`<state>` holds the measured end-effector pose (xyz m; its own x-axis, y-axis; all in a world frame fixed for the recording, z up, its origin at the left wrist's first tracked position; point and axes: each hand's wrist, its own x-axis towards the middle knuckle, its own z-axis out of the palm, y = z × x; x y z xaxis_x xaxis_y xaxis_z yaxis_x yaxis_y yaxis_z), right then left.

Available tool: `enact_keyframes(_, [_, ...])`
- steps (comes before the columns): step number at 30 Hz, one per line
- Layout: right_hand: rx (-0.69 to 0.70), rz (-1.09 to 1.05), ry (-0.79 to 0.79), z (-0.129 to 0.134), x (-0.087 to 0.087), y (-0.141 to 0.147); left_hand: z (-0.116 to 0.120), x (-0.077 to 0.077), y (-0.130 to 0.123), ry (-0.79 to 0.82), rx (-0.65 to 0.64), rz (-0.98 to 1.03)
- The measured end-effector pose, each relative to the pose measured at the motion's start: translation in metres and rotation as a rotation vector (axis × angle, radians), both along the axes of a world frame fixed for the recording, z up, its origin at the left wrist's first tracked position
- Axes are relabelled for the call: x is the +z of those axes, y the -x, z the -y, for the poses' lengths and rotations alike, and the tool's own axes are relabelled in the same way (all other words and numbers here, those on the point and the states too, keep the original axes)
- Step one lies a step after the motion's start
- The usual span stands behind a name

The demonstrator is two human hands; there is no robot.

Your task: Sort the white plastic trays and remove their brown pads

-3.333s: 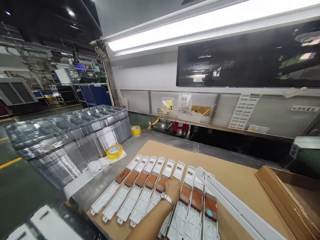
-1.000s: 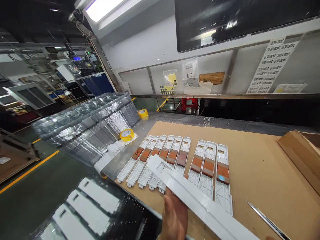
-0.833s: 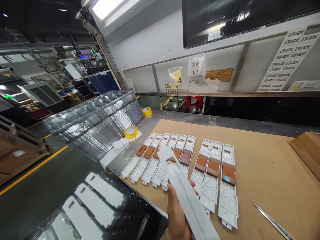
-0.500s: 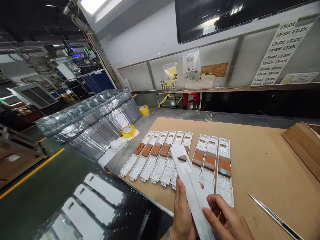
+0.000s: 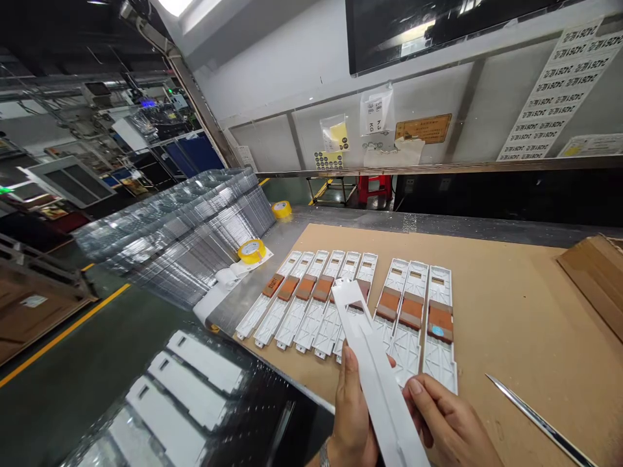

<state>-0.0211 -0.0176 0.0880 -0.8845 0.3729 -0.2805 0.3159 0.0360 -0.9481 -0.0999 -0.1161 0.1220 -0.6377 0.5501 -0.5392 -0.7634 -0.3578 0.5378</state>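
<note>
While both hands, left hand (image 5: 351, 415) and right hand (image 5: 450, 425), are gripping the white strip (image 5: 377, 373) at lower centre, they are best keeping it level above the row of trays (image 5: 311, 305).

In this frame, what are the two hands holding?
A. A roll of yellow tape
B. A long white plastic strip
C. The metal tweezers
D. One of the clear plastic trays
B: the left hand and right hand grip the long white plastic strip from both sides, above the row of white parts on the cardboard sheet.
</note>
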Motion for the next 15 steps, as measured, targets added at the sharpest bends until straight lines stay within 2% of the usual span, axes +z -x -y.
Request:
enact_keyframes(6, [0.013, 0.006, -0.060, 0.005, 0.011, 0.004, 0.002, -0.005, -0.002, -0.016, 0.023, -0.092])
enact_keyframes(11, [0.102, -0.060, 0.149, 0.002, 0.016, 0.003, 0.004, -0.004, -0.002, 0.024, -0.012, -0.116])
enact_keyframes(15, [0.059, -0.058, 0.206, 0.005, 0.012, 0.002, 0.003, -0.004, -0.003, 0.031, 0.001, -0.140])
